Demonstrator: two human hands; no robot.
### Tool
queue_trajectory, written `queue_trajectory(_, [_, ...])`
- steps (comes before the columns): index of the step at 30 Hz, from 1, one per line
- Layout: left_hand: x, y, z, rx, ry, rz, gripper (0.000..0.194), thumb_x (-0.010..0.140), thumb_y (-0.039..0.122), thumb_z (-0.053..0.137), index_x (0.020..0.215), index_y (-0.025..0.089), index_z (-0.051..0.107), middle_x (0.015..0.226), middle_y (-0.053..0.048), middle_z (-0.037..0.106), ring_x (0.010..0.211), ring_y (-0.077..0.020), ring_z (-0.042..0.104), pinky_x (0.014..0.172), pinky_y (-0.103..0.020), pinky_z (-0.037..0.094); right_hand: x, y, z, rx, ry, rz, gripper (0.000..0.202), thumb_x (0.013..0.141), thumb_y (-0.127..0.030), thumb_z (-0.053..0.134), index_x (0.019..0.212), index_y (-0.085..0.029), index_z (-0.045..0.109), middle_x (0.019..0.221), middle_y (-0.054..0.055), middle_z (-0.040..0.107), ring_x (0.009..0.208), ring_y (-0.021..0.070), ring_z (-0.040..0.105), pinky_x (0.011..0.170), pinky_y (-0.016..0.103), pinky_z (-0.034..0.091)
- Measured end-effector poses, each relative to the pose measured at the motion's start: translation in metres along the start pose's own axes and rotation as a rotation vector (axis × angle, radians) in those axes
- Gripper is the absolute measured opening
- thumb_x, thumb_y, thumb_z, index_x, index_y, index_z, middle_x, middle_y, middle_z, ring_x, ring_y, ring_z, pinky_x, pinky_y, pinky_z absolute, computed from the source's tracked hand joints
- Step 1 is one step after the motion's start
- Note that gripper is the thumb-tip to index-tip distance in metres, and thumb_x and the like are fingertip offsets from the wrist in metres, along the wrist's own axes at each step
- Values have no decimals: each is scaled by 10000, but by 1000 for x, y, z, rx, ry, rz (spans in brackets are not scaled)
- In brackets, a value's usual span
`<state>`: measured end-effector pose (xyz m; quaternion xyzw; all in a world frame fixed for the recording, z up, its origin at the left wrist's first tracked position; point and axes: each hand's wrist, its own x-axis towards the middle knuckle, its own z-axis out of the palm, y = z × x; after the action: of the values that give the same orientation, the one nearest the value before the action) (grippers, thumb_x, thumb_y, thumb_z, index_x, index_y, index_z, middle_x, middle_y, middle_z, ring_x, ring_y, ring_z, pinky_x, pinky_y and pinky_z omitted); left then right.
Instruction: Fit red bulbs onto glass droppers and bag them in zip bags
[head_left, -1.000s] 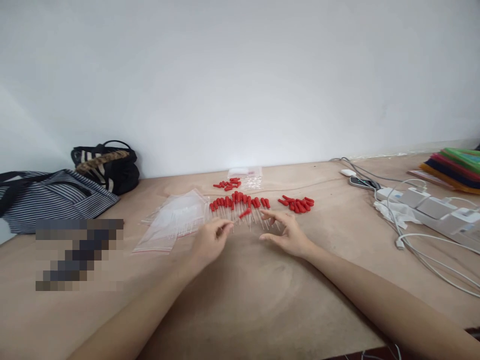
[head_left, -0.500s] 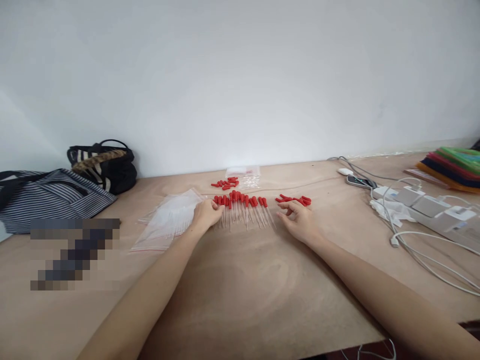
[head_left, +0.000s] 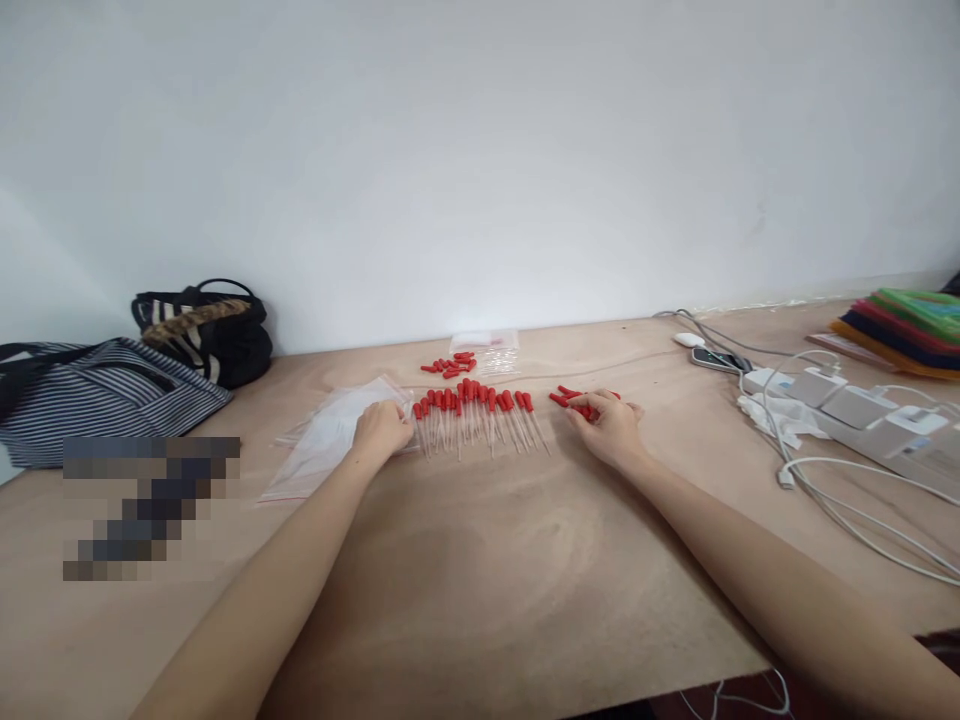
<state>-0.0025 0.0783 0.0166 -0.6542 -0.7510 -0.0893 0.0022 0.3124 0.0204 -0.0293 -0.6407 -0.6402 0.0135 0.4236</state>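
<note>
Head view: hands (head_left: 382, 430) (head_left: 611, 428) half-curled, well apart over the table (head_left: 480, 590).

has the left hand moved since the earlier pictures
Yes, leftward: the left hand is now nearer the black handbag and over the clear plastic bags.

Illumination: even, moderately bright, diffuse. Soft shadow lies along the desk (head_left: 480, 560) near edge. Fine detail is slightly soft; wide-angle distortion stretches the frame edges.
</note>
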Motion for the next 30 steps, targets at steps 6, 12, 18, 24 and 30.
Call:
queue_trajectory(6, [8,12,2,66,-63,-21,159,640,232,572,757,156,647,877,-172,666,855,-314,612,658,-324,450,1,1,-1,-7,4,6,223,742,-343,478,806,-232,661,843,40,647,782,192,542,769,376,205])
queue_trajectory(12, [13,6,-15,74,-65,-32,131,639,192,588,743,149,656,837,-159,671,844,-327,611,654,-335,452,9,11,-9,-107,29,48,255,741,-335,442,806,-232,666,828,55,639,808,220,508,760,394,188])
queue_trajectory(18, [-30,8,-20,-29,66,253,218,817,212,431,942,204,610,976,-56,634,943,-218,572,809,-292,421,18,25,-12,-243,40,45,282,757,-361,434,792,-225,679,795,70,625,824,236,470,748,406,189])
queue_trajectory(24, [-86,24,14,-377,193,901,229,855,134,358,861,161,586,867,-65,599,780,-156,583,713,-269,470,23,9,5,-346,-24,-116,255,797,-372,463,801,-244,684,889,78,602,879,238,447,790,447,182])
queue_trajectory(30, [-93,21,36,-407,295,1052,362,857,63,299,1092,199,538,885,-48,605,785,-137,584,699,-260,491,29,4,23,-484,-72,-190,236,808,-310,472,792,-216,687,957,105,573,936,260,421,818,465,184])
